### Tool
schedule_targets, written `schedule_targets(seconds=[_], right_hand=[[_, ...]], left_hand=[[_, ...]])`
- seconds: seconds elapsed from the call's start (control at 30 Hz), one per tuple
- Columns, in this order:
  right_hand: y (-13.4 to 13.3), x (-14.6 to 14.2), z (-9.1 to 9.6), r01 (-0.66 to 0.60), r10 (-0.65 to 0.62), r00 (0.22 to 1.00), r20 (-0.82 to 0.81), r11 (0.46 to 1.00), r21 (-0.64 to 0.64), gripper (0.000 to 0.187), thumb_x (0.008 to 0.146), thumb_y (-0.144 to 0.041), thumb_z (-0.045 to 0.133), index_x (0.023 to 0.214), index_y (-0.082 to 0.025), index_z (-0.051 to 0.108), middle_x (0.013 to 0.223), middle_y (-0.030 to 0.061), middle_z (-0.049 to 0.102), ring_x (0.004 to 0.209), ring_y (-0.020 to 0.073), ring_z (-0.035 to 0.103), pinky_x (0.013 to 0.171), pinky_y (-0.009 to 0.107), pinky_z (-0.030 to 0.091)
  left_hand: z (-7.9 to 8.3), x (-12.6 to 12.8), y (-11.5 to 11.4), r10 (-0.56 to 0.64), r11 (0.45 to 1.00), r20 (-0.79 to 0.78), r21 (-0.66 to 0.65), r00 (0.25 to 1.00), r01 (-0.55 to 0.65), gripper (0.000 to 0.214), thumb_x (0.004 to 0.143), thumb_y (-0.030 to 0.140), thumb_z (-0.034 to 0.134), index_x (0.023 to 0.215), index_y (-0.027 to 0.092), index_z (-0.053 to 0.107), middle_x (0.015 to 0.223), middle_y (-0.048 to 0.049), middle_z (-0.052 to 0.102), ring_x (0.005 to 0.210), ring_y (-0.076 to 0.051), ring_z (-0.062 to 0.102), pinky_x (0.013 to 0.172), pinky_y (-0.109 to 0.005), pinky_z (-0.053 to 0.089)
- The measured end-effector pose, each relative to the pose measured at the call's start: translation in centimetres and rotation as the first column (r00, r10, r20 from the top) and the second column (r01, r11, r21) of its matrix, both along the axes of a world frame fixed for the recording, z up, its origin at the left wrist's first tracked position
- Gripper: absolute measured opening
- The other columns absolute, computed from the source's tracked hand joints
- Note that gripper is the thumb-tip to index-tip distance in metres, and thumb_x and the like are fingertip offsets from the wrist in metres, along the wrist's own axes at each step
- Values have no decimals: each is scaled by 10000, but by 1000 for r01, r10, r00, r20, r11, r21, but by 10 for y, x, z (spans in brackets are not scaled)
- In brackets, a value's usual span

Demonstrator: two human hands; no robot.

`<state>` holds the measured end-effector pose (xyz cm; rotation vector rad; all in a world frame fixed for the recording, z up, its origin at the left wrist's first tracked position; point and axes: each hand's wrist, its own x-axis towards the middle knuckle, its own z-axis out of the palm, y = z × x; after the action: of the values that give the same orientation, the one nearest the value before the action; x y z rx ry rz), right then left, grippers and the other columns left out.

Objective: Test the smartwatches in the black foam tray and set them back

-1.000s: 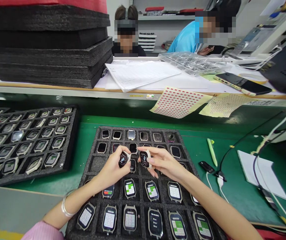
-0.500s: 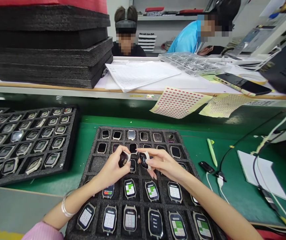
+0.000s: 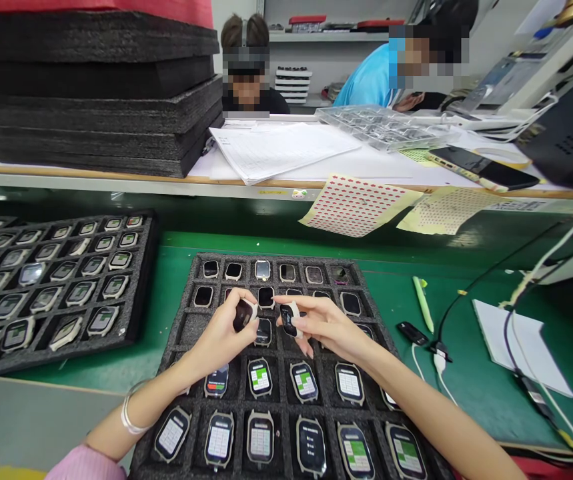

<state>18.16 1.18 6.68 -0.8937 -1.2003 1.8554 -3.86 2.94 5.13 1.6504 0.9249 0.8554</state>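
My left hand pinches a smartwatch body with a dark screen, thumb and fingers at its edges. Facing it, my right hand grips another smartwatch body, whose screen is lit with small markings. Both are held above a black foam tray with rows of square pockets. Strapless watches fill most pockets in sight. In the near rows, screens glow, such as a watch with a green and white grid; the far rows look dark. My forearms and hands hide some pockets.
Another filled foam tray lies to the left. A shelf ahead carries stacked black foam, papers and a phone. Sticker sheets hang from its edge. On the right are a green pen, cables and white paper. Two people sit beyond.
My left hand has shifted slightly left and up with its watch, whose screen has turned a little. My right hand keeps almost the same place.
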Motion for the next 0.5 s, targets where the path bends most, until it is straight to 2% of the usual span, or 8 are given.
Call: schedule_targets(seconds=[0.13,0.37,0.43,0.5], right_hand=[[0,3,-1,-33,33,999,-29,999,-5,493,824,-265,677,1283,-145,545,925,108,683,469,97,591,448,232,509],[1,3,-1,-25,25,999,-32,1000,4,476,834,-250,666,1286,-158,543,950,104,676,499,102,606,462,233,516],[1,2,-1,-25,25,999,-22,1000,2,480,843,-253,656,1295,-152,530,948,110,676,509,103,604,468,231,515],[1,1,-2,-23,23,1000,-19,1000,0,507,851,-260,648,1323,-160,494,971,116,671,537,110,611,476,230,511]], left_hand=[[-1,-1,-2,0,999,34,-43,999,1,218,830,153,491,1024,226,427,742,44,402,606,-117,381,570,-218,352],[2,-1,-2,25,1000,-17,17,1000,-25,203,825,150,503,1009,221,459,809,31,459,658,-109,446,594,-205,386],[0,0,-1,15,999,-29,-39,999,-16,223,847,200,503,1061,226,451,799,32,467,572,-93,439,510,-198,382],[-3,2,1,-1,993,-16,-122,1000,-1,335,850,258,525,1163,239,410,813,29,487,480,-75,421,425,-196,376]])
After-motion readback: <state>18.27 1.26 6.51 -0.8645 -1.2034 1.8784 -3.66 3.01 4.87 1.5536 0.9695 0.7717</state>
